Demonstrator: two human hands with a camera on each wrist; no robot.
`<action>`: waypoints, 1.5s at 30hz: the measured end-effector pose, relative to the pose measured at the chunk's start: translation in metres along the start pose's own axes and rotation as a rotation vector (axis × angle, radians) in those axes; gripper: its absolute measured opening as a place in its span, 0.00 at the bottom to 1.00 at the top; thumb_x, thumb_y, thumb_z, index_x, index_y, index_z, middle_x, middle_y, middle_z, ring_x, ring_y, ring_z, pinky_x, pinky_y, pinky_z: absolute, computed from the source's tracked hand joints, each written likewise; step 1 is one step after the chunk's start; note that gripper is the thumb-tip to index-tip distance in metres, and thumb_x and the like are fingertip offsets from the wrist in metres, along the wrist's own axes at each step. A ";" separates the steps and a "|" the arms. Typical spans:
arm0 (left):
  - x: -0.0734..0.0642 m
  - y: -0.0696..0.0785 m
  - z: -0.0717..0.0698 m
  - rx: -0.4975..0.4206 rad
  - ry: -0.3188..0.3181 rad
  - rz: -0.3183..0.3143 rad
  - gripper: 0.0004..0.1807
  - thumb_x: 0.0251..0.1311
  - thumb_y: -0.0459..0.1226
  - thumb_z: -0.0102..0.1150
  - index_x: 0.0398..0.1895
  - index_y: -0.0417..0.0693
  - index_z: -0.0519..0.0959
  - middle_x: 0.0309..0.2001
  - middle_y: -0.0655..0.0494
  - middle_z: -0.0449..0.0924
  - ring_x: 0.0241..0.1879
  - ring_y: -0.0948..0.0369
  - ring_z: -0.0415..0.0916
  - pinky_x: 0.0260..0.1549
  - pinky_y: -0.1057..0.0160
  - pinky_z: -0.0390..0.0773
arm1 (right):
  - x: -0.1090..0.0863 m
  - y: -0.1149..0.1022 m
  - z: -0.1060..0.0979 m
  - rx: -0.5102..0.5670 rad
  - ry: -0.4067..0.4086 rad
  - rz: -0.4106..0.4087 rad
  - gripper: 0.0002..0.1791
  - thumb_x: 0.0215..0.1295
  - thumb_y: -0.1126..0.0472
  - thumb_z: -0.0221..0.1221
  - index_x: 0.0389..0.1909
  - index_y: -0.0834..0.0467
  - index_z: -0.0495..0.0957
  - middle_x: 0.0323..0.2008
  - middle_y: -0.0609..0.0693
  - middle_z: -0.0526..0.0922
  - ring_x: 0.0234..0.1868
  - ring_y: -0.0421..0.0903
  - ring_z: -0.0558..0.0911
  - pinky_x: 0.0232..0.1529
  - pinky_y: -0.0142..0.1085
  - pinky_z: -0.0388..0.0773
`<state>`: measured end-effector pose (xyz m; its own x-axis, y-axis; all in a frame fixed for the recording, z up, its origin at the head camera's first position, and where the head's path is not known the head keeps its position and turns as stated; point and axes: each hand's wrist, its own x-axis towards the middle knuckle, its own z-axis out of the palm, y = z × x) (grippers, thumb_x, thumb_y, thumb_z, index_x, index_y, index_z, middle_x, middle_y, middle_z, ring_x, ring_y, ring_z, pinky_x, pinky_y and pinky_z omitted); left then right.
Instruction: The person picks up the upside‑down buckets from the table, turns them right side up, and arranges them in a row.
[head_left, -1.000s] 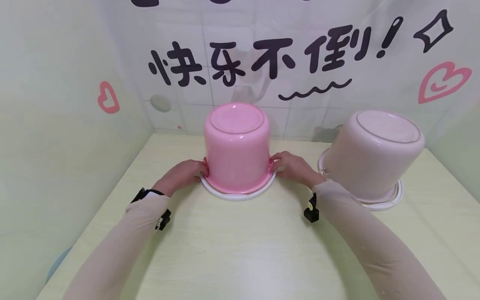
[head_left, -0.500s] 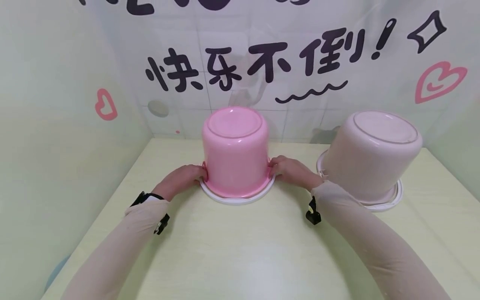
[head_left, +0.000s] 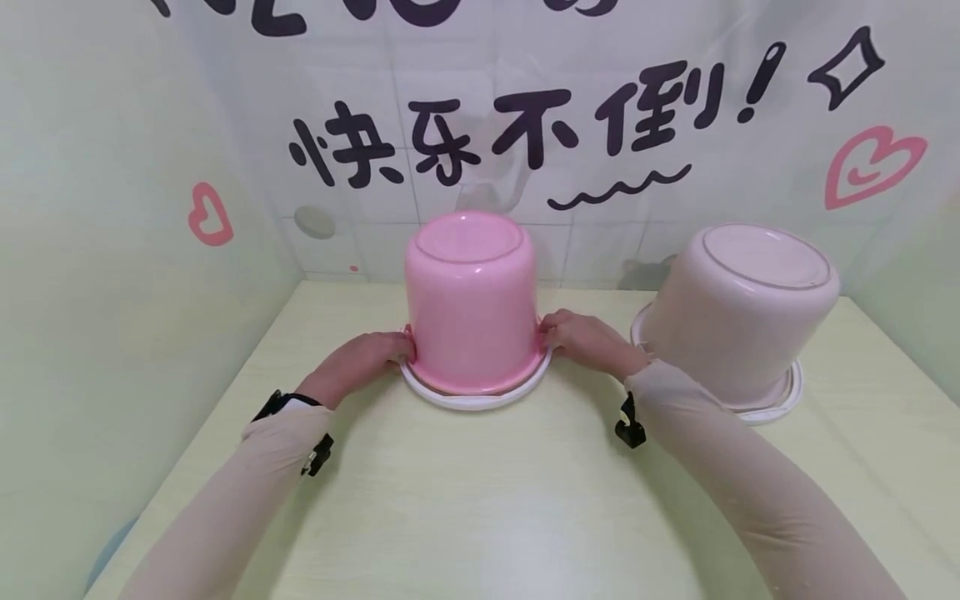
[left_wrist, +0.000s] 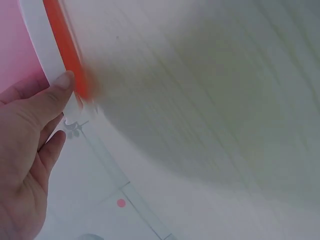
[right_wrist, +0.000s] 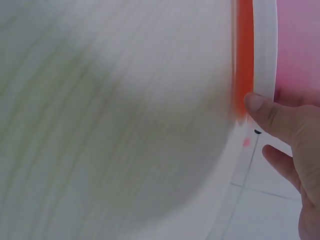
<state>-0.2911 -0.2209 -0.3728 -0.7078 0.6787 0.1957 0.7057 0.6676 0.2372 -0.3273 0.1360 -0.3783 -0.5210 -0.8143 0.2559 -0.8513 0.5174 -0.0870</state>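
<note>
A glossy pink bucket [head_left: 471, 325] stands upside down on the table in the head view, with a white round lid or rim [head_left: 474, 403] under its mouth. My left hand [head_left: 363, 358] grips its left side low down, by the pink handle mount. On the opposite side my right hand [head_left: 588, 340] holds the same low edge. In the left wrist view the thumb presses the white rim [left_wrist: 42, 35], beside an orange strip [left_wrist: 65, 47]. The right wrist view likewise shows the thumb on the white rim [right_wrist: 265, 50] and an orange strip [right_wrist: 244, 60]. Fingers behind the rim are partly hidden.
A pale pink bucket [head_left: 742, 325], also upside down on a white rim, stands to the right, close to my right forearm. Behind the pale wooden table [head_left: 480, 500] hangs a white printed cloth [head_left: 465, 183]. A wall [head_left: 112, 292] borders the left side.
The head view has tilted up slightly, so the scene sits a little lower. Both hands keep hold of the pink bucket, which shows hardly any movement.
</note>
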 end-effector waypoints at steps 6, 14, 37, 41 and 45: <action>-0.003 0.000 -0.002 -0.142 -0.001 -0.067 0.10 0.56 0.25 0.55 0.37 0.47 0.80 0.46 0.54 0.79 0.47 0.55 0.74 0.47 0.55 0.73 | -0.002 -0.002 -0.007 0.008 -0.046 0.046 0.15 0.47 0.63 0.67 0.40 0.58 0.83 0.44 0.54 0.80 0.47 0.51 0.76 0.45 0.39 0.76; -0.001 0.007 -0.013 -0.376 -0.063 -0.305 0.08 0.65 0.35 0.48 0.39 0.49 0.79 0.53 0.56 0.75 0.53 0.56 0.70 0.51 0.56 0.71 | -0.005 -0.001 -0.013 0.007 0.000 0.016 0.14 0.48 0.63 0.67 0.39 0.58 0.83 0.44 0.55 0.80 0.47 0.51 0.77 0.46 0.40 0.76; 0.005 0.004 -0.049 -0.239 -0.054 -0.041 0.15 0.48 0.25 0.64 0.40 0.44 0.79 0.48 0.49 0.78 0.52 0.52 0.72 0.51 0.52 0.71 | -0.013 0.003 -0.032 0.072 0.150 0.020 0.16 0.50 0.68 0.65 0.43 0.60 0.82 0.47 0.54 0.80 0.49 0.51 0.78 0.49 0.44 0.74; 0.005 0.005 -0.052 -0.251 -0.036 -0.046 0.14 0.48 0.26 0.64 0.39 0.45 0.79 0.47 0.49 0.79 0.51 0.51 0.72 0.51 0.50 0.70 | -0.013 0.001 -0.034 0.033 0.173 0.028 0.17 0.50 0.67 0.65 0.44 0.60 0.81 0.46 0.54 0.81 0.48 0.51 0.79 0.47 0.44 0.76; 0.006 0.004 -0.052 -0.250 -0.035 -0.047 0.13 0.49 0.26 0.63 0.40 0.44 0.79 0.46 0.50 0.79 0.50 0.53 0.73 0.51 0.50 0.71 | -0.012 0.002 -0.033 0.012 0.201 0.030 0.17 0.53 0.68 0.63 0.46 0.61 0.79 0.47 0.55 0.80 0.49 0.51 0.78 0.47 0.45 0.75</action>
<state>-0.2939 -0.2301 -0.3208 -0.7350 0.6619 0.1472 0.6396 0.6048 0.4744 -0.3208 0.1553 -0.3495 -0.5247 -0.7286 0.4403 -0.8367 0.5368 -0.1089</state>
